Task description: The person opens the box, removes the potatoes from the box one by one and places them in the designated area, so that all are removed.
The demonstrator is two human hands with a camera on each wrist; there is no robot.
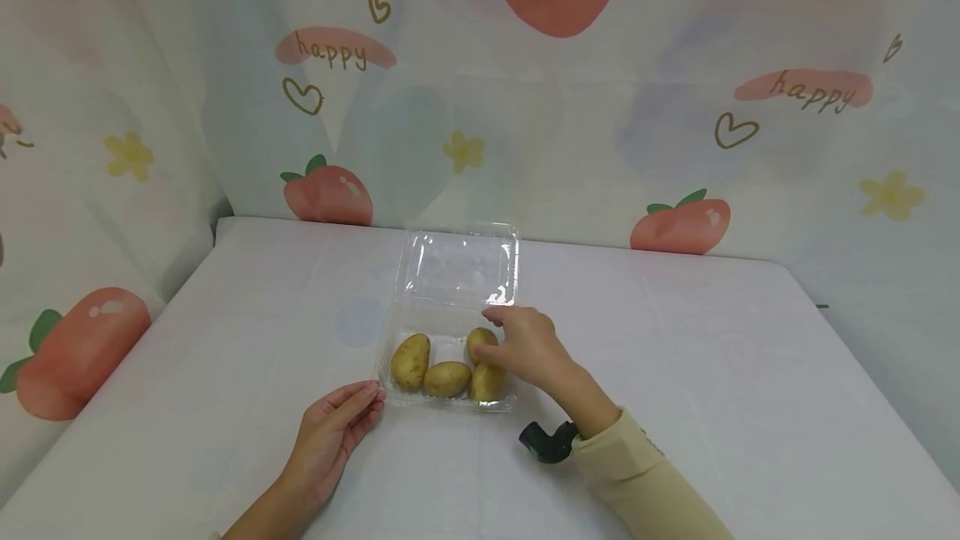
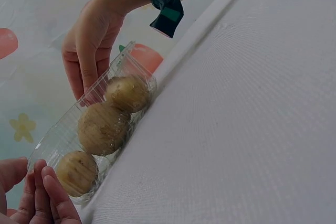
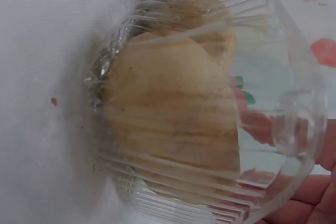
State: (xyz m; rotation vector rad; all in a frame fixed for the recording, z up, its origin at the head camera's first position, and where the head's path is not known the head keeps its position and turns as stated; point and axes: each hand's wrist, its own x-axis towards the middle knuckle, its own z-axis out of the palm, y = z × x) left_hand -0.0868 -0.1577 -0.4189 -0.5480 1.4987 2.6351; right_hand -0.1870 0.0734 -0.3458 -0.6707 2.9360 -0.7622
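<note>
A clear plastic clamshell container (image 1: 491, 407) stands on the table with its lid (image 1: 457, 267) raised at the back. Several potatoes lie inside: one at the left (image 1: 410, 362), one at the front middle (image 1: 447, 379) and two along the right. My left hand (image 1: 337, 432) pinches the container's front left corner between thumb and fingers. Over the right side, my right hand (image 1: 531, 346) has its fingers spread, with the thumb across the back right potato (image 1: 477, 340). A gap shows between its forefinger and that potato. In the right wrist view, ribbed plastic partly veils a potato (image 3: 173, 114).
A black device (image 1: 547, 442) is worn at the right wrist, beside the sleeve cuff. The white-covered table (image 1: 225, 357) spreads out on both sides of the container. Behind it hangs a printed cloth (image 1: 562, 148) with strawberries and flowers.
</note>
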